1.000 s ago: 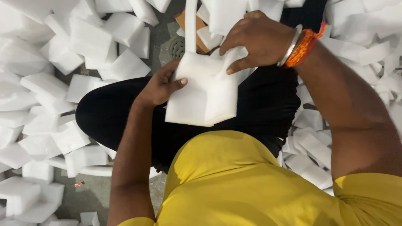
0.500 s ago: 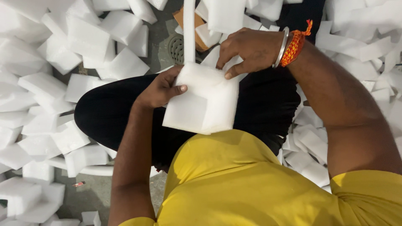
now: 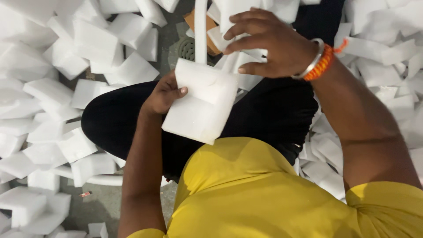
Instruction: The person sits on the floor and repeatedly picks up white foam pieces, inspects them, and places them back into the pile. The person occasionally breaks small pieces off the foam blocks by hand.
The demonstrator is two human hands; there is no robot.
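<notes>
Gripping foam block (image 3: 202, 103), L hand (image 3: 163, 94), R hand (image 3: 269, 42) above

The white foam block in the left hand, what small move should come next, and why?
Probably bring the right hand back down onto the white foam block. Only the left hand grips it, at its left edge, while the right hand hovers above its top edge with fingers spread.

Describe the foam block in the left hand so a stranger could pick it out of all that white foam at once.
Start at the black-trousered lap in the middle of the view, ringed by loose white foam pieces on the floor. Just above it, the left hand grips one squarish white foam block by its left edge. Unlike the others, it is lifted off the floor, and the right hand hovers over its top.
</notes>
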